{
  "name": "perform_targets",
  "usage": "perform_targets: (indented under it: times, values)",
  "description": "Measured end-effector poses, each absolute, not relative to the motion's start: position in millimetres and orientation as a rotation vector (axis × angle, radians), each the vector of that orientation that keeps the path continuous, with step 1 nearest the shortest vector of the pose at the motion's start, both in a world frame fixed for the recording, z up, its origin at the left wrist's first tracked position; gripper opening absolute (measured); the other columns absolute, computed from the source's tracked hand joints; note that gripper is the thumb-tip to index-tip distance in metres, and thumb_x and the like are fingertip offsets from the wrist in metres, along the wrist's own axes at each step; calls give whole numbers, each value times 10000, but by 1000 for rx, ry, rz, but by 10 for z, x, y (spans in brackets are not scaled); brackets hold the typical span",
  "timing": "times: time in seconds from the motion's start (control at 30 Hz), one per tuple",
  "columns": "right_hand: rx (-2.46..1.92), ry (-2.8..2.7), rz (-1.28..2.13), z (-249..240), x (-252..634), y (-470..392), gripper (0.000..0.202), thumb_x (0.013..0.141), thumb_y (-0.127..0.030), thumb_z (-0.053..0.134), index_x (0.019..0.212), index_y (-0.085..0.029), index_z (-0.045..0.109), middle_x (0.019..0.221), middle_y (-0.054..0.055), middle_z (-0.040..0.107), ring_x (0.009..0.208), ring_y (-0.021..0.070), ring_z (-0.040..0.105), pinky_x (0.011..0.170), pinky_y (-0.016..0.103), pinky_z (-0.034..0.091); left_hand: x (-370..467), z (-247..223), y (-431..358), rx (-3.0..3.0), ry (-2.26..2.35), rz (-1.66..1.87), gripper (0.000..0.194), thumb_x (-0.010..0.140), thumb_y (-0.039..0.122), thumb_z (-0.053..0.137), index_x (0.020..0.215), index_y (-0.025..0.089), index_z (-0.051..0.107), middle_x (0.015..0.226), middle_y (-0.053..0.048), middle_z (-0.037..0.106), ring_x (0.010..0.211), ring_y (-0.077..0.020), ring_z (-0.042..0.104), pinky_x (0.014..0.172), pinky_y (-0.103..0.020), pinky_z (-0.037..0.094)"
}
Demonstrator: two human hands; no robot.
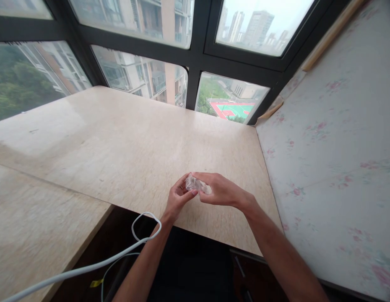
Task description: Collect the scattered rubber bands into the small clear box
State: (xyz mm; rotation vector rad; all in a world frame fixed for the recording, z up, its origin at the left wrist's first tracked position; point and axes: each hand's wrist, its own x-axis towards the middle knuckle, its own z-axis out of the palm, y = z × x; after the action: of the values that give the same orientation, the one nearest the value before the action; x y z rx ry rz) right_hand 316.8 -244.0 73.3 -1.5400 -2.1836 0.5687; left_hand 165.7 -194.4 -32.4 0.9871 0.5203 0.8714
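A small, crumpled piece of clear plastic (196,184) is held between both hands, above the front part of the marble-look sill. My left hand (180,196) pinches its left end between thumb and fingers. From the right, my right hand (218,189) grips the other end, its thumb and fingers curved around it. What the plastic may contain is too small to tell.
The beige sill (126,138) spreads to the left and back, up to dark window frames (196,54). A floral-papered wall (333,138) borders it on the right. A white cable (97,265) loops at the front left beside my left forearm.
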Motion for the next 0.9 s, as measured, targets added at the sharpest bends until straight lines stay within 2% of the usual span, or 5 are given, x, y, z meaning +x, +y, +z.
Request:
perform_targets:
  times: [0.33,0.53,0.63,0.77,0.9]
  values:
    - [-1659,-2423,546,891,3060,-2389,197,738,-180,516,934,-160,524,801,39,619,636,141,511,552,252,333,1572,-401,-1905,1003,426,856,609,666,216,766,1242,200,570,1253,-102,585,1152,-284,534,970,-380,426]
    - [-1495,-2347,658,1026,3217,-2387,288,803,-164,501,1074,-160,598,824,22,671,659,119,561,631,242,413,1494,-442,-1909,921,303,850,684,626,270,790,1263,197,552,1268,-124,570,1175,-326,508,998,-428,390]
    - [-1467,-2153,765,987,3303,-2394,360,855,-221,492,1199,-176,587,965,41,694,748,130,611,690,254,471,1472,-387,-1918,826,214,809,713,635,316,777,1288,191,519,1252,-139,575,1171,-340,507,1008,-470,365]
    - [-1379,-1658,999,781,3332,-2443,343,893,-334,490,1180,-196,616,1215,88,614,981,198,625,767,331,544,1417,-246,-1917,691,154,769,681,688,374,705,1310,209,480,1201,-128,592,1130,-334,533,983,-521,370]
    - [-1230,-1085,1135,502,3333,-2611,348,868,-404,538,1119,-179,626,1142,120,649,982,254,641,717,414,577,1285,-117,-1842,576,227,772,644,735,482,580,1318,240,453,1129,-102,591,1068,-311,552,910,-525,425]
